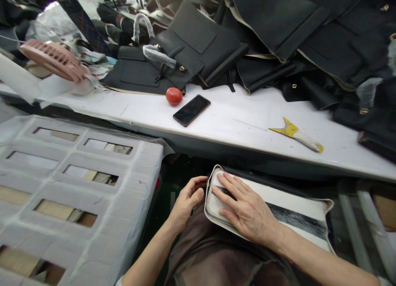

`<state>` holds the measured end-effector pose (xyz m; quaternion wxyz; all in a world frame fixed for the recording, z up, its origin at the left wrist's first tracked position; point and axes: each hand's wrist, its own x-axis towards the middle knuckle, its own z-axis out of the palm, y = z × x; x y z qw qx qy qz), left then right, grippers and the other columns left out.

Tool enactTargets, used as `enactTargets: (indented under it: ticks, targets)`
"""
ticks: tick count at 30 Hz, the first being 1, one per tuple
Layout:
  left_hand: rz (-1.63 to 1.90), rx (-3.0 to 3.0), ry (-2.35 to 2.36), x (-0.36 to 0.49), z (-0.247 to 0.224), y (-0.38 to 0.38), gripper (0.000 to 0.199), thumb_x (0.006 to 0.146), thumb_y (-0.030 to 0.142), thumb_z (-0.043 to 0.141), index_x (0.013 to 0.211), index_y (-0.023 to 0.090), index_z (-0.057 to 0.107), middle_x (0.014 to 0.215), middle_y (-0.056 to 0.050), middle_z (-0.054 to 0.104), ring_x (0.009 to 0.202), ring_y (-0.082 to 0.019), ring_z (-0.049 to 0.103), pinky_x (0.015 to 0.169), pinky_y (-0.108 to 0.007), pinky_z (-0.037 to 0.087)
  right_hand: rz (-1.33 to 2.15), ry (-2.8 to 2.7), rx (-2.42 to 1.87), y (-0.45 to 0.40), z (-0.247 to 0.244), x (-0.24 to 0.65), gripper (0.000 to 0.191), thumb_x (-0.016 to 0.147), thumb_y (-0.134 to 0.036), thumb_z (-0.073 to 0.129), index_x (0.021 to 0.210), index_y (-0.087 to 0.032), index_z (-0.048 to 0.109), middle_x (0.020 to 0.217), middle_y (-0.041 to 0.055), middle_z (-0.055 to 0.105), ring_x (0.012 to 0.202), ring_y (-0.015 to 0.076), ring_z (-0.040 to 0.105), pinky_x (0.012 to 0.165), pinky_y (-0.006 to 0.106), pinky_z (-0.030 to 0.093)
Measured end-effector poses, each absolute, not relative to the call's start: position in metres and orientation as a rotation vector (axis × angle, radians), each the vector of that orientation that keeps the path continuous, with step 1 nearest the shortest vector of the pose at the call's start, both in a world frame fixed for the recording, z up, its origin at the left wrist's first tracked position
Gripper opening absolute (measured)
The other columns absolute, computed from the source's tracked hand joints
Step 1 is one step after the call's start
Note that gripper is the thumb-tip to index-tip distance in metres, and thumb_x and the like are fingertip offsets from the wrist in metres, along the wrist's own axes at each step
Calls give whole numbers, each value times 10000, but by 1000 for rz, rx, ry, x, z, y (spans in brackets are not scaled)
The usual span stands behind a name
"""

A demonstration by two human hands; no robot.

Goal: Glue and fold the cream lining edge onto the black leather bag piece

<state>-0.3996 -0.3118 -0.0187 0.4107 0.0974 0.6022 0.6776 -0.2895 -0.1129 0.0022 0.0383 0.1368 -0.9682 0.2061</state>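
Note:
Across my lap lies an unfinished bag piece (286,191), with a whitish inner face, a dark stripe along it and a raised thin rim. My right hand (246,209) rests flat on its left end, fingers outstretched and pressing on the pale surface. At that same end my left hand (188,201) has its fingers curled, with the fingertips at the outer side of the rim. Part of the left fingers' contact is hidden behind the edge.
A white worktable (241,125) carries a red tomato (174,96), a phone (192,110), a yellow-ended tool (297,134) and a pink fan (54,60). Black bag pieces (198,38) are heaped behind. A plastic-wrapped crate (123,187) stands left; metal bars (355,224) stand right.

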Motion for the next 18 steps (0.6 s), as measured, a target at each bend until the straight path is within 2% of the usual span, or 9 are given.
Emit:
enactTargets:
  ticks: [3,7,13,18]
  targets:
    - [1654,350,1677,-405,-4,-300,533,828,407,731,1281,213,526,1311,-97,550,1250,-281,471,999,-353,433,684,-2955,407,-112,2,-289,519,981,-359,520,1451,-157,431,1578,131,187,1456,282,172,1176,513,295]
    - [1601,416,1661,-406,3,-285,573,821,364,737,1326,233,499,1363,-93,521,1267,-293,466,1013,-388,429,734,-2980,400,-111,3,-288,504,953,-337,549,1405,-135,457,1577,119,198,1460,267,162,1190,494,277]
    - [1610,422,1712,-397,-3,-286,668,806,264,725,1407,256,433,1408,-85,496,1266,-293,467,1053,-422,394,1096,-2781,216,-108,3,-283,759,898,-305,589,1536,-142,212,1522,153,318,1415,263,289,1157,469,330]
    - [1539,654,1921,-395,1,-288,661,817,216,704,1406,343,432,1496,-16,386,1380,-245,328,1180,-419,226,1570,-2609,-42,-107,11,-280,720,836,-185,631,1490,-261,338,1559,81,261,1423,249,278,1182,468,261]
